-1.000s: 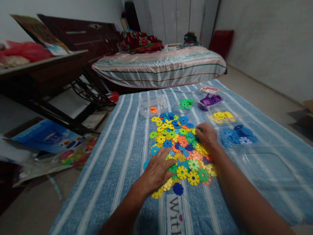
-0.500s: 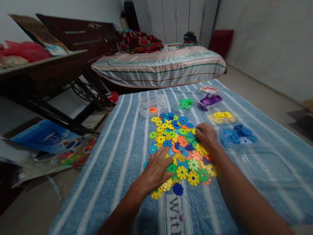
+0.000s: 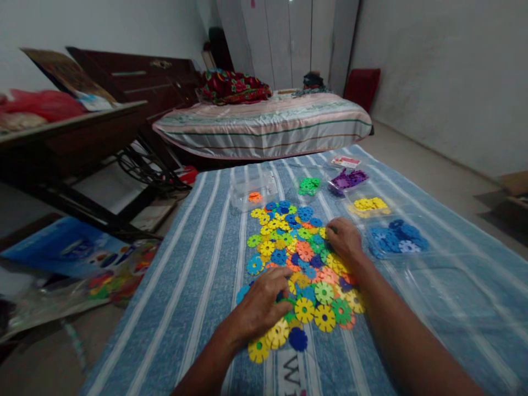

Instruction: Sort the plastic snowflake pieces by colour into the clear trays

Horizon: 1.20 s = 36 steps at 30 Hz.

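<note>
A spread of flower-shaped plastic discs point(image 3: 304, 252) in yellow, blue, green and orange lies on the striped blue cloth. At its near left side is my left hand point(image 3: 266, 300), thumb and fingers pinched on a green disc point(image 3: 290, 302) that is tipped up on edge. My right hand point(image 3: 344, 239) rests at the right side of the spread, fingers curled inward; whatever they hold is hidden. Close to my left wrist lie a yellow disc point(image 3: 258, 350) and a dark blue disc point(image 3: 297, 339).
Clear plastic boxes stand beyond and to the right: one with orange discs point(image 3: 255, 197), then green discs point(image 3: 309, 186), purple pieces point(image 3: 348, 180), yellow discs point(image 3: 370, 204) and blue discs point(image 3: 398, 237). A clear lid point(image 3: 449, 291) lies at right. A bed point(image 3: 264, 129) is behind.
My left hand has closed its fingers, and a green disc now shows tilted between them. My right hand stays at the same edge of the spread. The view has tipped upward.
</note>
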Each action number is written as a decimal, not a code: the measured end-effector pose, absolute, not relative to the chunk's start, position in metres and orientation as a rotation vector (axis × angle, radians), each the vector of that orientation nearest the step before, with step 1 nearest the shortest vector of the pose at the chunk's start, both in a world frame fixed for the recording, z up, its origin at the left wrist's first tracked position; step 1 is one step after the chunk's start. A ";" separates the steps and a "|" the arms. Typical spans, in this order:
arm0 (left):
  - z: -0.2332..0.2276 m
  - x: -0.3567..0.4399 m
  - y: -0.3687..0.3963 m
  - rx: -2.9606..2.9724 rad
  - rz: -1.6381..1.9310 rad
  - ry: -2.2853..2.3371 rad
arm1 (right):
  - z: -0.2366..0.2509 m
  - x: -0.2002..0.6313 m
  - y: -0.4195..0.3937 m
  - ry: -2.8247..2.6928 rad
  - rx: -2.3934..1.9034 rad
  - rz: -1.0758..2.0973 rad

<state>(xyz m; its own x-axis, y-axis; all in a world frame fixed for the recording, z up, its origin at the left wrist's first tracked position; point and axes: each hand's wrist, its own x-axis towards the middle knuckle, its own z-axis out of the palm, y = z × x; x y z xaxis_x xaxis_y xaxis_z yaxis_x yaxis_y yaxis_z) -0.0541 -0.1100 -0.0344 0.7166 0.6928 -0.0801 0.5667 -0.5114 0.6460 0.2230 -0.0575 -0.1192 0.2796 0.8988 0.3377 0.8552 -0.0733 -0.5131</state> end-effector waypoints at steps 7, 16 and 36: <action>-0.023 -0.038 -0.083 1.659 0.555 1.287 | -0.120 0.220 -0.057 -1.561 -1.888 0.091; -0.008 0.029 0.007 1.117 0.746 1.242 | -0.123 0.219 -0.054 -1.561 -1.884 0.097; -0.010 -0.045 -0.066 1.800 0.337 1.187 | -0.116 0.224 -0.057 -1.574 -1.936 0.097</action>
